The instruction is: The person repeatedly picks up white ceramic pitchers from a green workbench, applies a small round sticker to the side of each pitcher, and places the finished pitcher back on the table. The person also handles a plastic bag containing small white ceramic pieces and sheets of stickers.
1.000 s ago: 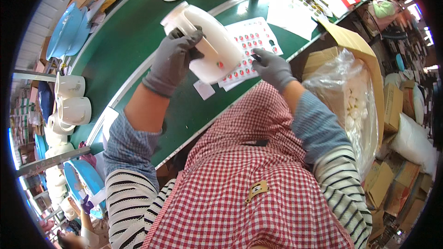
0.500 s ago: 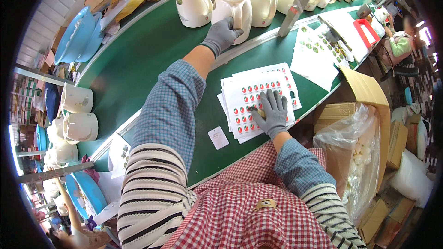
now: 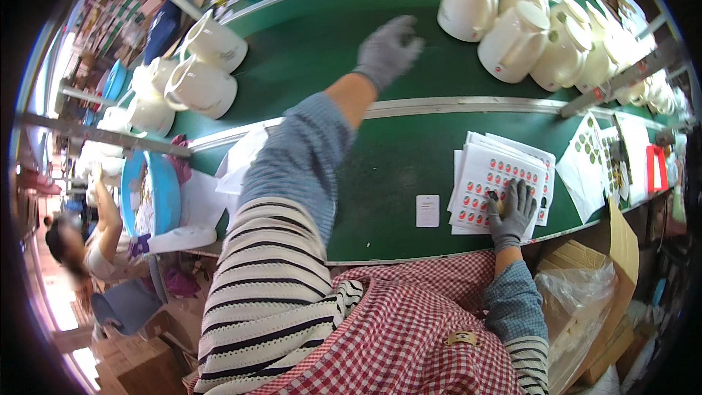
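My left hand, in a grey glove and a little blurred, hovers above the green belt with its fingers loosely apart and nothing in them. To its right stands a cluster of cream lidded jugs, the nearest a short gap away. My right hand, also gloved in grey, lies over a stack of white sticker sheets printed with rows of small red and green marks. Under its thumb and forefinger sits a small slim dark-tipped tool, partly hidden. Left of the stack lies a small white card.
More cream jugs stand at the belt's left, near a blue basin. Leaf-sticker sheets and a red frame lie at the right. A metal post crosses there. Below stands an open carton. A co-worker is at far left.
My left hand has come off a cream jug and moved left over the belt, its fingers loosening. The view has turned left. My right hand stays on the sticker sheets.
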{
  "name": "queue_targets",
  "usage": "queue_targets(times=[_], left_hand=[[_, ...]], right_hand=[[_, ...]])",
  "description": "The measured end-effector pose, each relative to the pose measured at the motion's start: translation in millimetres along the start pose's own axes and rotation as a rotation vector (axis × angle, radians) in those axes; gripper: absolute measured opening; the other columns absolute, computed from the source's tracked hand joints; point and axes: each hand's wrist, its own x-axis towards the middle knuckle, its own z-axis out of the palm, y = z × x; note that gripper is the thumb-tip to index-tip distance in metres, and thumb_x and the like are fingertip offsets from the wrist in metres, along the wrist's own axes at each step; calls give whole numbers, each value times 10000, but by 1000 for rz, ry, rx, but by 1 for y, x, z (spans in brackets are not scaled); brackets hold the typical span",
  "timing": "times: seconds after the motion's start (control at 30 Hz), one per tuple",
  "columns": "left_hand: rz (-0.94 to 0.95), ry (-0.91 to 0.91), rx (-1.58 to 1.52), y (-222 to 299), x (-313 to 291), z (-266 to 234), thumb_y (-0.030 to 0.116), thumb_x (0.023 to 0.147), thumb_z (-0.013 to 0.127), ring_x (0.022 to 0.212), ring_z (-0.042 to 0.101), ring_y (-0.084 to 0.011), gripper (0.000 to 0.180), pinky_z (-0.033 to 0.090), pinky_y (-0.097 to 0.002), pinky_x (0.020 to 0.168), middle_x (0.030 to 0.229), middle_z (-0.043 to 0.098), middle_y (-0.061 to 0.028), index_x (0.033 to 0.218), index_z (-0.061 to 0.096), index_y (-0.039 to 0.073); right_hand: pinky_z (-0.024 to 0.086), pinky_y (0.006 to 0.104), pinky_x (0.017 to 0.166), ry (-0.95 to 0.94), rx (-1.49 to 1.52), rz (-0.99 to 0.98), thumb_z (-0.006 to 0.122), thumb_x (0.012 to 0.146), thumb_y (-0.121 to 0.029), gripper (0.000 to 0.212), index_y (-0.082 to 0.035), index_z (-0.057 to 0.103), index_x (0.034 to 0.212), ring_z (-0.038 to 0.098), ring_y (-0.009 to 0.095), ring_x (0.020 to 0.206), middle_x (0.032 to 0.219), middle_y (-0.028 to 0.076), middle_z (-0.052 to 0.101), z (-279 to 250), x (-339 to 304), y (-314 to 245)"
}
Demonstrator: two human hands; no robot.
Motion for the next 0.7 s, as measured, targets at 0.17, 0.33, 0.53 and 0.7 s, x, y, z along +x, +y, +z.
queue_targets(times=[0.17, 0.33, 0.53, 0.7], left_hand=[[-152, 683, 173, -130, -50, -229, 184, 796, 683, 1093, 611, -364, 561, 485, -385, 961, 1171, 638, -197, 1318, 529, 43], [-997, 391, 977, -214, -87, -392, 303, 725, 731, 1467, 204, -395, 964, 182, -422, 1209, 1597, 231, -149, 1547, 245, 171], [-956, -70, 1138, -211, -66, -399, 252, 773, 647, 1465, 232, -382, 774, 151, -527, 1193, 1578, 287, -97, 1490, 376, 351], [-272, 80, 819, -293, -83, -451, 320, 667, 796, 1155, 575, -340, 732, 434, -501, 982, 1285, 569, -136, 1333, 539, 156]], right_hand=[[93, 498, 1200, 299, 100, -115, 571, 890, -478, 767, -131, 332, 1531, 220, 359, 1472, 1570, 192, 294, -11, -9, 17], [264, 482, 1156, 535, 296, -104, 497, 1007, -361, 540, -35, 459, 1436, 335, 359, 1415, 1518, 204, 371, -94, -61, 57], [286, 446, 1158, 388, 186, 361, 480, 1020, -322, 533, 23, 449, 1425, 339, 357, 1419, 1503, 228, 398, -118, -233, 171], [305, 396, 1158, 475, 208, 525, 499, 1006, -257, 514, 15, 435, 1437, 359, 327, 1412, 1516, 213, 390, -100, -364, 230]])
